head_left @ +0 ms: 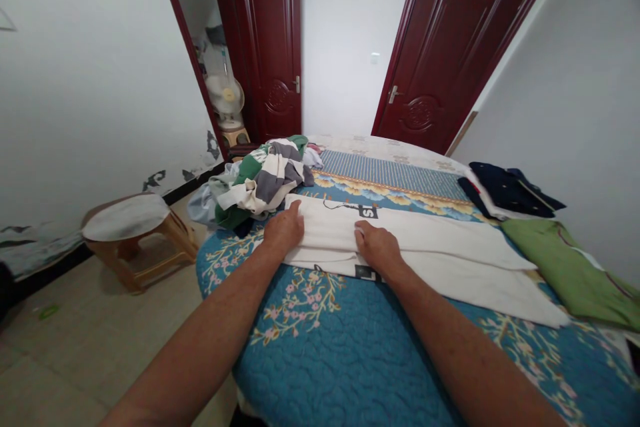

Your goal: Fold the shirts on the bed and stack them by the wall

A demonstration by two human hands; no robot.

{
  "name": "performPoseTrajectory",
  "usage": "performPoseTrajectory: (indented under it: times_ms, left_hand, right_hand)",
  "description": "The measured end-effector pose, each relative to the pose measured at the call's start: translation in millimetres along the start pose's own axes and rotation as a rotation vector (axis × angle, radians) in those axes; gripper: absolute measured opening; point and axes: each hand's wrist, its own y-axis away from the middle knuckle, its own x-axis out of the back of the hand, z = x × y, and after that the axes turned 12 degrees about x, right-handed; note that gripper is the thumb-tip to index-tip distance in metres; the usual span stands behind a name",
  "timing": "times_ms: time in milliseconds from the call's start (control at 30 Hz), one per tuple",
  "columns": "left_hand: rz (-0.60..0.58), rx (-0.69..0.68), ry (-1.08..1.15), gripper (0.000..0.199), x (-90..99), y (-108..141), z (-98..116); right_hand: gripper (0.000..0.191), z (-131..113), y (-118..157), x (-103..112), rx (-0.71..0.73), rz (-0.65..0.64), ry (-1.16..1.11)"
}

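A long white garment (pixel 445 230) with black printed letters lies folded lengthwise across the table, its two narrow ends stretching to the right. Whether it is trousers or a long-sleeved top I cannot tell. My left hand (pixel 284 232) is closed on its left end, thumb on top of the cloth. Near the printed letters, my right hand (pixel 377 247) has its fingers curled and pinches the upper layer. Below it, part of another dark print shows at the garment's near edge.
A heap of crumpled clothes (pixel 270 177) lies at the table's left. At the right are a green folded garment (pixel 575 267) and a stack of dark clothes (pixel 515 190). A blue floral quilted cover (pixel 340 347) drapes the table. A stool (pixel 137 233) stands on the left.
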Motion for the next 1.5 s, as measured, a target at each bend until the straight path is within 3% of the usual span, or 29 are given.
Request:
performPoseTrajectory:
  times_ms: [100,167,233,333,433,533,633,800,967,1133,1500]
  left_hand:
    - [0.078,0.002,-0.034,0.052,7.8,4,2]
    - [0.164,-0.052,0.013,0.048,13.9,6,6]
    - [0.200,-0.183,0.090,0.045,16.8,6,13]
    - [0.113,-0.455,0.162,0.046,9.1,5,27]
    - [-0.031,-0.533,0.104,0.051,-10.3,2,34]
    - [-0.121,-0.449,-0.002,0.062,-27.4,0,30]
    - [-0.129,-0.405,-0.068,0.072,-33.5,-4,23]
    - [-0.101,-0.370,-0.139,0.082,-36.4,-11,21]
    - [-0.058,-0.361,-0.172,0.089,-47.7,-19,19]
    - [-0.048,-0.379,-0.161,0.092,-52.6,-25,16]
    - [-0.051,-0.375,-0.178,0.092,-51.0,-26,16]
  right_hand:
    - [0.040,4,0,3,-0.025,0.016,0.006]
    - [0.040,8,0,5,-0.017,0.130,-0.007]
    - [0.044,9,0,6,0.081,0.294,-0.050]
    - [0.052,-1,-2,-2,0.343,0.420,-0.161]
    - [0.062,-17,-4,-18,0.445,0.325,-0.217]
    - [0.067,-26,-6,-29,0.347,0.167,-0.187]
    - [0.073,-23,-7,-29,0.261,0.091,-0.174]
    - [0.084,-5,-5,-23,0.165,0.081,-0.175]
    - [0.088,24,1,-23,0.078,0.069,-0.154]
    - [0.087,70,18,-19,-0.016,0.046,-0.113]
    - [0.075,206,88,-6,-0.363,0.036,0.064]
